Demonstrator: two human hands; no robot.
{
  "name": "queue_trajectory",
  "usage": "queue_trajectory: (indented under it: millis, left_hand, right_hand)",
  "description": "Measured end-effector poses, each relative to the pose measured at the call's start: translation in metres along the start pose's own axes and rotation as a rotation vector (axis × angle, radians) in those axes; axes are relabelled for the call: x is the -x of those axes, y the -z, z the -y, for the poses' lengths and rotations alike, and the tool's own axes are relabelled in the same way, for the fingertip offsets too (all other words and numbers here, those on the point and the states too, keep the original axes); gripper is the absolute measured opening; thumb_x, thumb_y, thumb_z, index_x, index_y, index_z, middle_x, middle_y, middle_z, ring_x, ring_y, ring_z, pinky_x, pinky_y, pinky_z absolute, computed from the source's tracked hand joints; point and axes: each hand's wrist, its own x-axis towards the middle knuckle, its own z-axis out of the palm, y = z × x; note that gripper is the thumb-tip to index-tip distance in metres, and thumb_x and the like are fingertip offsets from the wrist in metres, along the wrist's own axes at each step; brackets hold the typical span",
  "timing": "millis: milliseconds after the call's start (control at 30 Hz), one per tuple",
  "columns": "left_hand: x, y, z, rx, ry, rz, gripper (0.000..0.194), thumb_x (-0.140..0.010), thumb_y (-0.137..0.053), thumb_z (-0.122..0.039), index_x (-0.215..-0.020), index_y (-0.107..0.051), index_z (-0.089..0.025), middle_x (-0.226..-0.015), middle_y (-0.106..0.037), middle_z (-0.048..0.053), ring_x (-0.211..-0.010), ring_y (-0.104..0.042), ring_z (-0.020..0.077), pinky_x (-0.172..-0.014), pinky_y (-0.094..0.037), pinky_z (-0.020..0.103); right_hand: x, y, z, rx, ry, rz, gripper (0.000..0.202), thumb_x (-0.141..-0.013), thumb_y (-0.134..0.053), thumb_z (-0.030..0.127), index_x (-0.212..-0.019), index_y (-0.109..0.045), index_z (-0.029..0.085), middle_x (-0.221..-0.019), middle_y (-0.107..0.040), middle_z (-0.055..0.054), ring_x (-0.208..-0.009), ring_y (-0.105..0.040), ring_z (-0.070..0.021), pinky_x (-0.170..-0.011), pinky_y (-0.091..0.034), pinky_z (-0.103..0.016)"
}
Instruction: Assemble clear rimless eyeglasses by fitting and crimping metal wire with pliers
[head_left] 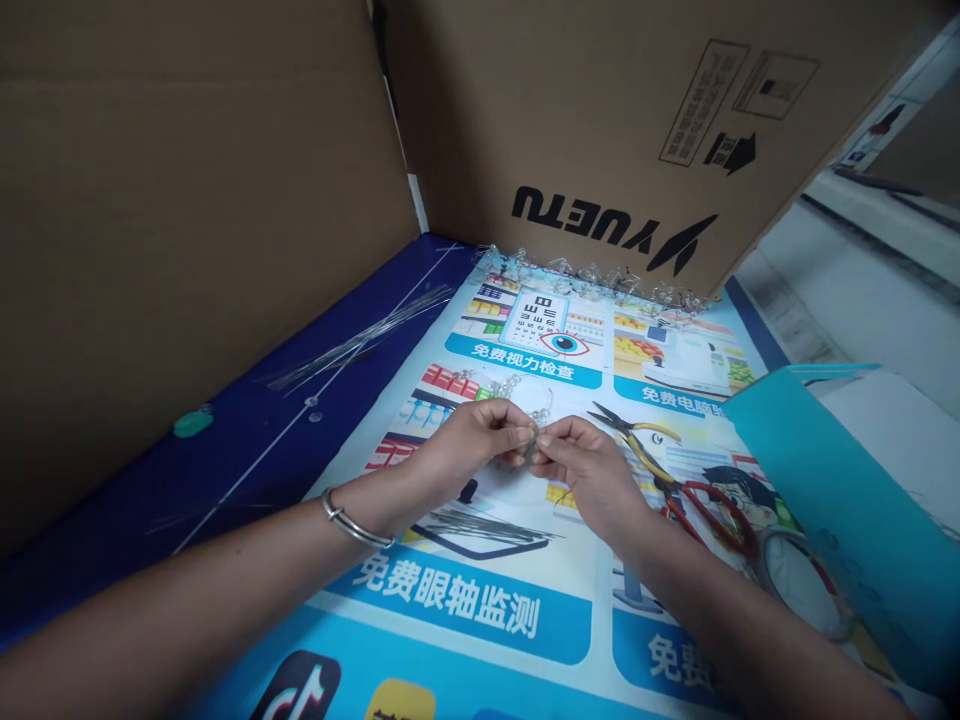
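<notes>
Near the middle of the view, my left hand [491,435] and my right hand [581,460] meet with fingertips pinched round a small beaded wire piece [532,445]. Clear beads and a thin curved wire show just above the fingertips. More clear beads [502,385] lie on the printed sheet [600,620] beyond my left hand. A bundle of thin wires [491,527] rests on the sheet below my hands. My fingers partly hide the held piece, so its shape is unclear.
Pliers [637,435] and red-handled scissors [712,510] lie right of my right hand, near a wire coil [802,580] and a teal folder [832,480]. Beaded pieces [592,278] line the cardboard wall [480,120]. Loose wires [367,335] lie at the left.
</notes>
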Motion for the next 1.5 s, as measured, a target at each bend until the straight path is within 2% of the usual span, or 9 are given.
queue_trajectory:
  millis: [500,600,700,833,900,1000,1233,1333,1500]
  left_hand:
    - [-0.001,0.002,-0.004,-0.042,-0.006,-0.004,0.014,-0.071,-0.06,-0.025,-0.077,-0.057,-0.012,-0.062,-0.056,-0.001,-0.055,-0.051,0.0076,-0.057,-0.042,0.022]
    - [-0.003,0.012,-0.012,-0.176,0.016,0.077,0.016,-0.07,-0.061,-0.025,-0.079,-0.058,-0.012,-0.063,-0.057,0.0,-0.055,-0.051,0.0079,-0.056,-0.043,0.022]
    - [-0.007,0.024,-0.021,-0.427,0.011,0.091,0.016,-0.069,-0.06,-0.026,-0.078,-0.06,-0.013,-0.064,-0.058,0.0,-0.055,-0.052,0.0092,-0.052,-0.042,0.021]
    - [-0.008,0.037,-0.029,-0.798,-0.095,0.076,0.017,-0.07,-0.056,-0.025,-0.083,-0.064,-0.016,-0.071,-0.063,0.001,-0.059,-0.053,0.0109,-0.055,-0.04,0.022]
    - [-0.008,0.04,-0.03,-0.958,-0.153,0.082,0.018,-0.072,-0.054,-0.023,-0.084,-0.065,-0.017,-0.074,-0.064,0.001,-0.063,-0.054,0.0122,-0.057,-0.039,0.022]
    - [-0.008,0.042,-0.03,-1.144,-0.22,0.097,0.019,-0.074,-0.05,-0.021,-0.084,-0.065,-0.017,-0.079,-0.064,0.003,-0.071,-0.055,0.0142,-0.063,-0.038,0.023]
    - [-0.008,0.046,-0.029,-1.297,-0.233,0.138,0.018,-0.074,-0.048,-0.02,-0.083,-0.063,-0.018,-0.08,-0.064,0.003,-0.072,-0.055,0.0149,-0.06,-0.036,0.022]
    - [-0.009,0.047,-0.026,-1.319,-0.225,0.148,0.019,-0.074,-0.048,-0.02,-0.084,-0.063,-0.018,-0.08,-0.065,0.003,-0.071,-0.056,0.0152,-0.06,-0.036,0.022]
    - [-0.006,0.044,-0.029,-1.408,-0.209,0.176,0.021,-0.076,-0.049,-0.024,-0.091,-0.063,-0.019,-0.086,-0.064,0.004,-0.078,-0.056,0.0166,-0.065,-0.038,0.023]
  right_hand:
    - [-0.001,0.0,0.001,0.071,0.019,0.009,0.019,-0.07,-0.064,0.034,-0.074,-0.055,0.017,-0.068,-0.058,0.002,-0.064,-0.057,-0.0105,-0.067,-0.048,-0.03]
    - [-0.002,0.004,0.009,0.268,0.03,0.052,0.02,-0.072,-0.06,0.036,-0.077,-0.056,0.017,-0.067,-0.058,0.001,-0.064,-0.056,-0.0113,-0.066,-0.048,-0.029]
    - [0.0,0.005,0.021,0.627,0.07,0.09,0.021,-0.073,-0.058,0.035,-0.084,-0.058,0.018,-0.075,-0.06,0.0,-0.063,-0.054,-0.0107,-0.059,-0.044,-0.025]
    - [0.013,-0.002,0.033,1.223,0.208,0.293,0.015,-0.078,-0.052,0.031,-0.08,-0.062,0.019,-0.077,-0.06,-0.001,-0.068,-0.053,-0.0113,-0.06,-0.037,-0.023]
    - [0.022,-0.008,0.033,1.436,0.265,0.408,0.016,-0.08,-0.051,0.03,-0.078,-0.062,0.019,-0.077,-0.06,-0.002,-0.071,-0.052,-0.0127,-0.061,-0.035,-0.024]
    - [0.033,-0.016,0.027,1.668,0.337,0.481,0.015,-0.079,-0.052,0.029,-0.083,-0.061,0.018,-0.082,-0.059,-0.006,-0.076,-0.052,-0.0171,-0.058,-0.033,-0.025]
    - [0.045,-0.028,0.014,1.927,0.424,0.571,0.015,-0.072,-0.049,0.004,-0.08,-0.058,0.014,-0.078,-0.057,-0.009,-0.072,-0.052,-0.0199,-0.054,-0.032,-0.027]
    - [0.046,-0.029,0.013,1.942,0.427,0.609,0.016,-0.069,-0.048,0.003,-0.078,-0.057,0.014,-0.077,-0.057,-0.008,-0.068,-0.051,-0.0189,-0.052,-0.031,-0.027]
    - [0.04,-0.019,0.01,1.883,0.425,0.63,0.011,-0.075,-0.045,0.009,-0.077,-0.055,0.016,-0.075,-0.057,-0.006,-0.064,-0.049,-0.0154,-0.05,-0.026,-0.024]
